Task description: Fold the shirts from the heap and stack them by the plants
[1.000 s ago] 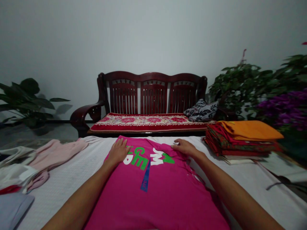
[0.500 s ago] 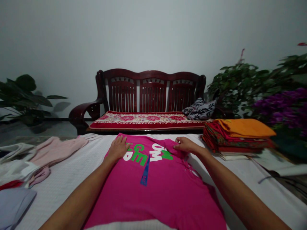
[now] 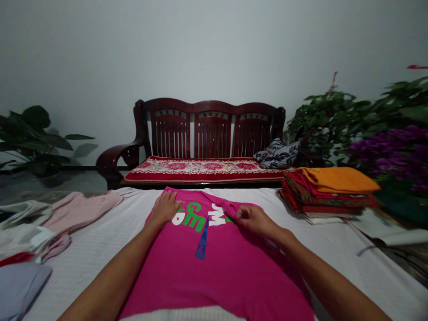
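Note:
A bright pink T-shirt (image 3: 214, 272) with green, white and blue print lies spread on the white-covered table (image 3: 100, 240) in front of me. My left hand (image 3: 164, 208) rests flat on the shirt's far left part, fingers stretched out, beside the green letters. My right hand (image 3: 254, 219) is closed in a pinch on a fold of the pink fabric at the shirt's far right, and the fold now covers part of the white letters.
A stack of folded orange and red cloths (image 3: 329, 191) sits at the table's right. Loose pale pink and white garments (image 3: 67, 214) lie at the left, a grey-blue one (image 3: 16, 290) nearer. Beyond the table stand a dark wooden bench (image 3: 207, 142) and potted plants (image 3: 368, 129).
My right hand has closed on the shirt's right shoulder fabric and drawn it toward me and leftward over the print. My left hand has stayed pressed flat in place.

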`<action>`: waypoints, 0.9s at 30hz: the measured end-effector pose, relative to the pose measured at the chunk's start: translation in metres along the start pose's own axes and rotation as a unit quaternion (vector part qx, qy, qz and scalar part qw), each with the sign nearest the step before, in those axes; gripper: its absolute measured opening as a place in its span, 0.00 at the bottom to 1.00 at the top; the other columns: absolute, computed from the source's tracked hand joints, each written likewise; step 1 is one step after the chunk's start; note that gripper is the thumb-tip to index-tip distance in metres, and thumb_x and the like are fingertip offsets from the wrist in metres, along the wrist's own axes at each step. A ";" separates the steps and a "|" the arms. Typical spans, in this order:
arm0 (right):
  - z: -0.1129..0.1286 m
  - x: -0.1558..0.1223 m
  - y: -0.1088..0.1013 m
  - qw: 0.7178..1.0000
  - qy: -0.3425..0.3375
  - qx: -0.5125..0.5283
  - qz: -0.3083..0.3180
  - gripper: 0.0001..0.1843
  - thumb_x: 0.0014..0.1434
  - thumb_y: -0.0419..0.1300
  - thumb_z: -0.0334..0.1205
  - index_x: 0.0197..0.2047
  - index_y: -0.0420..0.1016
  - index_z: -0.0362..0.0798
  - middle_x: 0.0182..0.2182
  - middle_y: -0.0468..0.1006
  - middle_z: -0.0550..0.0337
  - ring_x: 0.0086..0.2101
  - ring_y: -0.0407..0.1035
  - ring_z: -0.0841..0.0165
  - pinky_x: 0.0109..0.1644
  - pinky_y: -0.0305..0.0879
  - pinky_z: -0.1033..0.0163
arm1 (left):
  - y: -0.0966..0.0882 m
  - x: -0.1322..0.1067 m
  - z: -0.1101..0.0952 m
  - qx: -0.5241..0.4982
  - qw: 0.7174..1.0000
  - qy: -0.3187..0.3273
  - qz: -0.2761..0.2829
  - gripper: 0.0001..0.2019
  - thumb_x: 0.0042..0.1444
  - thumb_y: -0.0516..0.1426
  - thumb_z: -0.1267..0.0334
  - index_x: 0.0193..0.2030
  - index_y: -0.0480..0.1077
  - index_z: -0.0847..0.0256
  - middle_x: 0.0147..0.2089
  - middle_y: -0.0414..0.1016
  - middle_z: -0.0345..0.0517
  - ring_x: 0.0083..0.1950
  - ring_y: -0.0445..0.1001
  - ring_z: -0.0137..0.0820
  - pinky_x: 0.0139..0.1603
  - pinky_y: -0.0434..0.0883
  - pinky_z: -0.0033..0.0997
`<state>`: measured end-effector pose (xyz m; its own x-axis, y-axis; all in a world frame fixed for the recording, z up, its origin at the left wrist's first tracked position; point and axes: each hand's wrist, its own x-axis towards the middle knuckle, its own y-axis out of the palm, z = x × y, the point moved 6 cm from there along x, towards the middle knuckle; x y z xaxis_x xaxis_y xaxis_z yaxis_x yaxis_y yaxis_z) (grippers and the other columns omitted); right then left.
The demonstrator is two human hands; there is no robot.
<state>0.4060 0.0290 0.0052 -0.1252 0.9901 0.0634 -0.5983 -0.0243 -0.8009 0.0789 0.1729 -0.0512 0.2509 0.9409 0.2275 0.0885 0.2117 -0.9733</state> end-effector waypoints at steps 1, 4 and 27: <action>-0.006 -0.001 -0.001 1.000 0.022 0.011 -0.014 0.07 0.53 0.59 0.34 0.37 0.74 0.49 0.33 0.79 0.61 0.33 0.71 0.67 0.35 0.61 0.67 | 0.000 0.000 0.000 0.000 1.000 -0.001 0.001 0.29 0.69 0.46 0.49 0.69 0.59 0.66 0.72 0.59 0.65 0.73 0.56 0.48 0.70 0.54 0.47; -0.016 0.001 -0.006 0.997 0.064 -0.015 -0.028 0.24 0.52 0.66 0.47 0.51 0.73 0.49 0.43 0.80 0.55 0.40 0.73 0.63 0.40 0.64 0.64 | 0.000 0.000 0.000 0.001 1.000 -0.005 0.005 0.30 0.69 0.45 0.49 0.70 0.58 0.67 0.72 0.58 0.65 0.73 0.56 0.48 0.70 0.54 0.47; -0.002 0.038 0.011 0.979 0.148 -0.131 0.056 0.17 0.53 0.67 0.48 0.44 0.75 0.50 0.39 0.81 0.55 0.34 0.71 0.64 0.31 0.52 0.65 | 0.001 -0.001 0.002 -0.023 1.000 -0.008 -0.015 0.29 0.69 0.47 0.49 0.69 0.60 0.66 0.71 0.60 0.64 0.73 0.58 0.48 0.70 0.54 0.48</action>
<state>0.3964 0.0663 -0.0020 0.0791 0.9810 -0.1773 -0.3647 -0.1371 -0.9210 0.0770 0.1727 -0.0524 0.2314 0.9386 0.2560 0.1399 0.2283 -0.9635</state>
